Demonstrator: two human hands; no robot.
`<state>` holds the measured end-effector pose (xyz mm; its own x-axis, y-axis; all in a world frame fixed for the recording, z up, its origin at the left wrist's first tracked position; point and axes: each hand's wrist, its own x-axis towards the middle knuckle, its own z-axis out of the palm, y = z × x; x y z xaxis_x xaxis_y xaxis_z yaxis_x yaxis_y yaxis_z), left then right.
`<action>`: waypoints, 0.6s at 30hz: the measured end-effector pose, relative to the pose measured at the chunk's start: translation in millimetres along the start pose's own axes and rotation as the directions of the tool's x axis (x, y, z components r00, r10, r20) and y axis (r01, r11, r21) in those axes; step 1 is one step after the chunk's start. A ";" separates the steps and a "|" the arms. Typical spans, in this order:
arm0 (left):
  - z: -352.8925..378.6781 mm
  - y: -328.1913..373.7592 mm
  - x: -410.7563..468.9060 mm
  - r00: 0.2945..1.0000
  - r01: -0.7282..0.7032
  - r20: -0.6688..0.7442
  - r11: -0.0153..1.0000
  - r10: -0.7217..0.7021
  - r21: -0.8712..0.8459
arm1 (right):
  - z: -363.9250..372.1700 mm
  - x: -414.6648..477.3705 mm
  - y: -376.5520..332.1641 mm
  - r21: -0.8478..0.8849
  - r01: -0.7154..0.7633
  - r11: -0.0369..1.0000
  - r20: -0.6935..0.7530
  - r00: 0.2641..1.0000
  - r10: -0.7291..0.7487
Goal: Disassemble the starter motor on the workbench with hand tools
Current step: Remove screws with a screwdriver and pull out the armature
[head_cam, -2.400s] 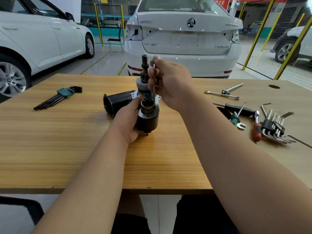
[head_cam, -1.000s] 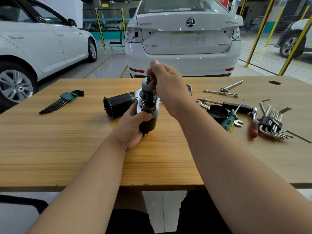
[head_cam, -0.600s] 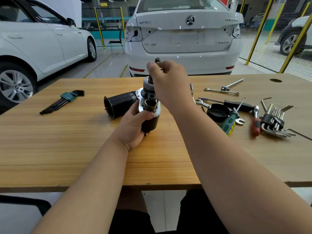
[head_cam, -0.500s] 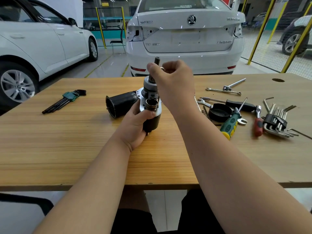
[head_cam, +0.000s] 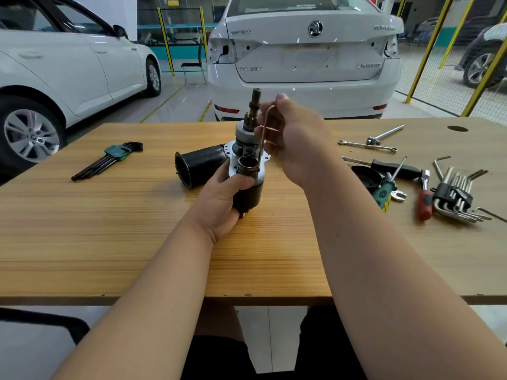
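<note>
**Workbench (head_cam: 109, 256), near edge to far edge**

1. Left hand (head_cam: 219, 196): middle of the bench. Fingers and thumb wrapped round the dark lower barrel of the starter motor (head_cam: 251, 197), holding it upright with its foot on or just above the wood.
2. Starter motor: silver plate above the barrel, geared shaft pointing straight up.
3. Right hand (head_cam: 299, 144): just right of the shaft, fingers curled round an L-shaped hex key (head_cam: 263, 141). The key's long leg runs down to the plate beside the brass collar. The bend sits at the top, by the fingertips.
4. Change: half a second ago this hand covered the top of the shaft and hid the key. It has now swung off to the right, so the shaft and the whole key are exposed. The motor and the left hand's hold are unaltered. Judged to be one stroke of loosening a plate screw, which is not yet out, so more turns are likely before the plate can be lifted.
5. Black housing (head_cam: 200, 165): already off, lying on its side behind the left hand.
6. Black cap (head_cam: 366, 175): towards the right edge, among screwdrivers, a spanner and a ringed key set (head_cam: 455, 196).
7. Green-holder key set (head_cam: 115, 154): towards the far left corner.
8. White car (head_cam: 304, 56): beyond the far edge.
</note>
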<state>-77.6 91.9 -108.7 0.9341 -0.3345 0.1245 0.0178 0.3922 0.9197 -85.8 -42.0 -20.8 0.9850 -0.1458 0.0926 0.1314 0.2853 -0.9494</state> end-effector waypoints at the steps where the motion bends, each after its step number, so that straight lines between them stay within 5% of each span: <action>1: 0.1 -0.5 0.1 1.000 -0.003 0.006 1.000 0.003 -0.002 | -0.6 1.2 0.2 0.078 -0.056 0.995 0.001 0.998 0.056; 4: 0.3 -0.8 0.3 1.000 -0.010 0.028 1.000 0.010 0.007 | 5.4 4.0 3.5 0.206 -0.092 0.974 -0.014 0.995 0.097; 7: 0.6 0.1 0.3 0.999 -0.009 0.032 1.000 0.009 0.019 | 16.3 3.4 9.2 0.225 0.038 0.974 -0.095 0.995 -0.017; 13: 0.4 -0.1 -0.3 0.999 -0.015 0.042 1.000 0.016 -0.022 | 15.1 -5.1 27.9 -0.201 0.443 0.874 -0.018 0.890 -0.455; 15: 0.1 -0.2 0.0 0.999 -0.013 0.044 1.000 0.014 -0.026 | 12.2 -5.7 25.5 -0.227 0.439 0.869 0.007 0.893 -0.449; 18: 0.4 -0.2 0.6 0.999 -0.007 0.038 1.000 0.008 -0.019 | 10.9 -1.9 13.9 -0.064 0.250 0.966 0.012 0.968 -0.250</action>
<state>-77.2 91.3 -108.6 0.9199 -0.3640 0.1456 0.0181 0.4104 0.9117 -84.6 -27.5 -30.9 0.9222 -0.2011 0.3304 0.3662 0.1789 -0.9132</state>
